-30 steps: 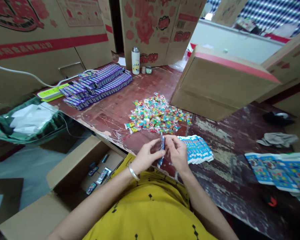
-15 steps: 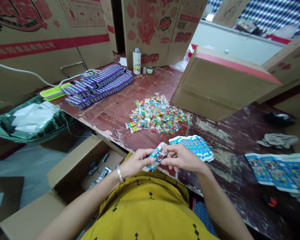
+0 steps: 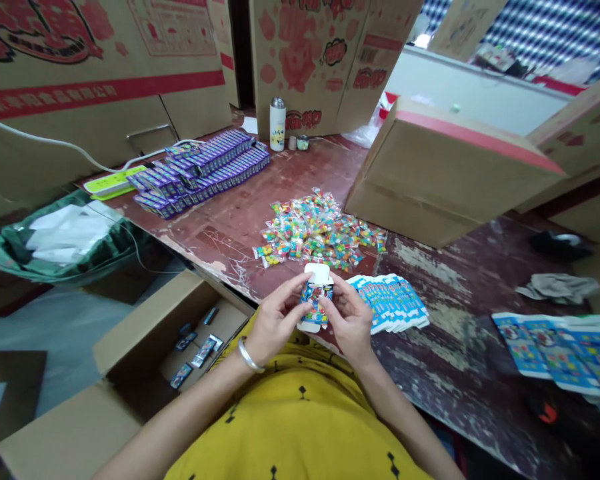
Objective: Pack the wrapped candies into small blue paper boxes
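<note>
A small blue printed candy box point(image 3: 317, 300) with white flaps sticking out at top and bottom is held upright between both hands. My left hand point(image 3: 281, 313), a silver bangle at its wrist, grips the left side with the thumb on the front. On the right side, my right hand point(image 3: 349, 317) closes round it, thumb pressed to the front. Just behind the hands lies a pile of small clear candy packets point(image 3: 315, 227) with colourful sweets. A fanned stack of flat blue cartons point(image 3: 393, 303) lies beside my right hand.
Rows of purple boxes point(image 3: 200, 170) stand back left near a power strip point(image 3: 113, 183). An open cardboard box point(image 3: 150, 320) holding several small boxes sits below the table's left edge. A large carton point(image 3: 445, 173) stands on the right, with more blue cartons point(image 3: 555, 350) and a cloth point(image 3: 557, 285).
The candy box has turned from slanted to upright, its white flaps now spread at both ends. My right hand has shifted from its open edge to grip its right side.
</note>
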A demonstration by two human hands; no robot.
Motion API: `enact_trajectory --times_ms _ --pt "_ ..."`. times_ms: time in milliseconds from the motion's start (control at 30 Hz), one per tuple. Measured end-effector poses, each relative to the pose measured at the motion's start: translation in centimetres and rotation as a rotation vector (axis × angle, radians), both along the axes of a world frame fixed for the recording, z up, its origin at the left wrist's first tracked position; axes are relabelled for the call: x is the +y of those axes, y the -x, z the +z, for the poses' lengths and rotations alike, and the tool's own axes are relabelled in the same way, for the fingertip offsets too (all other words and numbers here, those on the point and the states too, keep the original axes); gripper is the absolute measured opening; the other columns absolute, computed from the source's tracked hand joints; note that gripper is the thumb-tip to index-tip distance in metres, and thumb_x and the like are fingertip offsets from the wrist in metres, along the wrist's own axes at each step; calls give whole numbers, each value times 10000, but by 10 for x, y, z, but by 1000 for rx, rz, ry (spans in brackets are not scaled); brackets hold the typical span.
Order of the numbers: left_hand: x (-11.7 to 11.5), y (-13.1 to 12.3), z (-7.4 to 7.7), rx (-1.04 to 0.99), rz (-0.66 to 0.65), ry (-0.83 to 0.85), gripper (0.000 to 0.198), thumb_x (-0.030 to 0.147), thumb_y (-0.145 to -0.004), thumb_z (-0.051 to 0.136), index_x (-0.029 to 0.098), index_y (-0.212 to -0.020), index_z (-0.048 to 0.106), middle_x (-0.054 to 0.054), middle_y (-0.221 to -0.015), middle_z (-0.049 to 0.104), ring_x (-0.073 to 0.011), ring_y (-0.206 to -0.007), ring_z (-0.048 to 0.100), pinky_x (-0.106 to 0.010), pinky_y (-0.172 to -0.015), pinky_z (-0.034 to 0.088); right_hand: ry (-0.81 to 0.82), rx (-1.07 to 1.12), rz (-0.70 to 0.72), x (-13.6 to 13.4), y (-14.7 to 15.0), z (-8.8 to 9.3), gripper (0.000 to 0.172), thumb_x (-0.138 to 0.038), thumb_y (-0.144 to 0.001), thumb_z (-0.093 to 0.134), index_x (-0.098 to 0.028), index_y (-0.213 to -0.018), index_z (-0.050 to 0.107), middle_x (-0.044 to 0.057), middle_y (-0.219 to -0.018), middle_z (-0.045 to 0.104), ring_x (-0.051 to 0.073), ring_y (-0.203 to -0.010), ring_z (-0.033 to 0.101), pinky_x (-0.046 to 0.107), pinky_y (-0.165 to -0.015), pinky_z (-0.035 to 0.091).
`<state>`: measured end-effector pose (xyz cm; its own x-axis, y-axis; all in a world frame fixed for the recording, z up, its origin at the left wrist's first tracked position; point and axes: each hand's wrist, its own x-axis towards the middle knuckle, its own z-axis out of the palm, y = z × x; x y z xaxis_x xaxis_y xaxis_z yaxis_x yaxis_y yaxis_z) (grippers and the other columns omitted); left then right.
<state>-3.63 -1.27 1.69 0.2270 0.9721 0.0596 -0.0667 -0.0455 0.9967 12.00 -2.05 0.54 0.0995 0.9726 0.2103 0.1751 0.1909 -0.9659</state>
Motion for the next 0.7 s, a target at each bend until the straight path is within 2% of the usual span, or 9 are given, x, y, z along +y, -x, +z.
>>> enact_trajectory --times_ms 133,267,300,400,467,533,600,700 --pt "4 8 0 10 -134 21 356 295 -874 579 191 -1210 521 -67 -1066 633 -184 -928 615 -299 -831 508 -95 -220 -12 0 -7 -11 352 -282 -857 616 -268 -1207 578 50 -982 647 174 -772 626 326 -725 526" --pt "4 8 -3 -71 -230 112 367 303 -864 589 182 -1202 512 -62 -1044 636 -185 -914 620 -300 -817 502 -165 -328 4 4 -9 -8 86 -261 -868 585 -243 -945 619 45 -899 624 188 -807 606 337 -755 502" --pt "4 8 -4 -92 -236 132 371 304 -859 597 181 -1198 513 -64 -1050 636 -189 -921 621 -303 -821 502 -151 -310 1 6 -9 -6 50 -271 -874 577 -235 -877 612 53 -922 625 193 -842 609 340 -773 500" --pt "3 6 -5 -143 -180 126 353 283 -838 627 191 -1160 514 -73 -1109 613 -202 -1005 604 -315 -872 492 -70 -133 15 11 -4 0 130 -316 -874 577 -219 -787 572 76 -1039 626 204 -928 626 346 -816 508" --pt "3 5 -5 -172 -111 102 364 257 -826 643 208 -1150 485 -72 -1131 585 -203 -1056 582 -306 -873 495 -16 42 42 15 0 4 126 -324 -846 619 -228 -856 538 65 -1019 637 197 -917 643 341 -811 520" --pt "4 5 -6 -182 -87 101 393 234 -826 644 222 -1163 444 -63 -1105 570 -189 -1030 583 -276 -816 509 21 169 79 18 1 7 223 -310 -805 675 -242 -934 507 31 -922 647 183 -869 651 332 -798 526" --pt "4 6 -6 -162 -104 100 402 211 -836 627 223 -1181 421 -59 -1081 566 -177 -1003 586 -257 -783 511 50 191 145 21 1 11 230 -314 -778 708 -234 -892 525 11 -834 637 171 -811 641 314 -766 527" --pt "4 11 -6 -72 -122 65 390 187 -858 588 217 -1208 418 -73 -1104 578 -185 -1038 588 -278 -833 506 144 117 237 27 -4 18 217 -352 -750 730 -210 -768 567 22 -812 638 166 -765 623 292 -706 526"
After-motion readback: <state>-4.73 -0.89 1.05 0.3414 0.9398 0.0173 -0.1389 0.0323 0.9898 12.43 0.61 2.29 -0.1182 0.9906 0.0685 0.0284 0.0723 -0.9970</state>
